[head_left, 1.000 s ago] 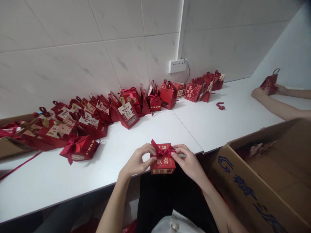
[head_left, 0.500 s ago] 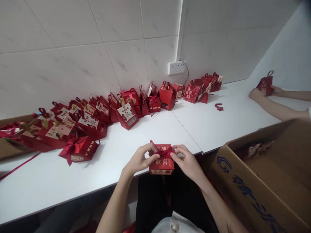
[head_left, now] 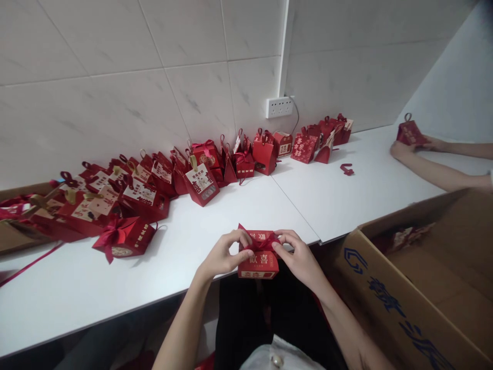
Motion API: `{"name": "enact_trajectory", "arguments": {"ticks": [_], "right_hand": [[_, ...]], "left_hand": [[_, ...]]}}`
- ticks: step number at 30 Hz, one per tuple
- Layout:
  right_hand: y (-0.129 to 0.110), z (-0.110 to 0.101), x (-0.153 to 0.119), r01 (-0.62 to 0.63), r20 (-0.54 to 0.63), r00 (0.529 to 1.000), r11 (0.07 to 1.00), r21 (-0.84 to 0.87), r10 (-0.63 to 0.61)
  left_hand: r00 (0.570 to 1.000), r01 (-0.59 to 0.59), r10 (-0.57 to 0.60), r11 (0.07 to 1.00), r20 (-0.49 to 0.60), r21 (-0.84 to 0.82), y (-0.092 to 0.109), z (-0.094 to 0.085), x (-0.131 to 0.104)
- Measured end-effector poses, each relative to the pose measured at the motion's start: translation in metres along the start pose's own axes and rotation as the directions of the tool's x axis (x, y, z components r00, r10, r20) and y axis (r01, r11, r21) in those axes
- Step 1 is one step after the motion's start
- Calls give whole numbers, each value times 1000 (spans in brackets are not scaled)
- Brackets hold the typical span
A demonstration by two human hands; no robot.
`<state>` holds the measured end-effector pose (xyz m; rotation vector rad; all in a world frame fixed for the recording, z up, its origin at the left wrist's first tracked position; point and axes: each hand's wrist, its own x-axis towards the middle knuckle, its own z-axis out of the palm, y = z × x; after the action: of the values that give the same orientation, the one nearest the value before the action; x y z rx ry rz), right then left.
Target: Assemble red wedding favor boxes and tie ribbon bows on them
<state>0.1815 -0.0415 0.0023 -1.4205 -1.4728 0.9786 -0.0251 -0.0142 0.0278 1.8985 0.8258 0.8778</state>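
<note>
A small red box (head_left: pixel 259 263) with pale printed characters sits at the table's front edge between my hands, a dark red ribbon bow (head_left: pixel 262 243) across its top. My left hand (head_left: pixel 232 250) pinches the bow's left side between thumb and fingers. On the other side, my right hand (head_left: pixel 291 250) has its thumb and fingers closed on the right loop of the bow. To the left lies a red box with a ribbon bow (head_left: pixel 125 237), tilted on the white table (head_left: pixel 185 231).
Several red gift boxes (head_left: pixel 146 198) line the wall side. A red ribbon piece (head_left: pixel 347 169) lies at the right. An open cardboard carton (head_left: pixel 408 303) stands at the right front. Another person's hands (head_left: pixel 402 149) hold a red box (head_left: pixel 411 133) at the far right.
The box between my hands has shifted very slightly right, while my fingers stay on the bow. The other person's red box has moved left and tilted.
</note>
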Motion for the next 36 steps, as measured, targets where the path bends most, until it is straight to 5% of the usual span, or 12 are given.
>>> {"name": "enact_trajectory", "arguments": {"ticks": [12, 19, 24, 30, 36], "right_hand": [[-3, -1, -2, -22, 32, 999, 1000, 3, 22], [-5, -1, -3, -21, 47, 999, 1000, -2, 21], [-5, -1, -4, -5, 38, 999, 1000, -6, 5], [-4, -1, -5, 17, 30, 999, 1000, 15, -17], [-5, -1, -7, 17, 32, 999, 1000, 19, -18]], "left_hand": [[998, 2, -5, 999, -67, -50, -4, 0, -3], [999, -40, 40, 999, -18, -12, 4, -8, -2], [995, 96, -96, 995, -22, 15, 12, -5, 0], [938, 345, -344, 929, 32, -135, 12, -2, -1], [961, 277, -276, 943, 27, -184, 10, 2, 0]]}}
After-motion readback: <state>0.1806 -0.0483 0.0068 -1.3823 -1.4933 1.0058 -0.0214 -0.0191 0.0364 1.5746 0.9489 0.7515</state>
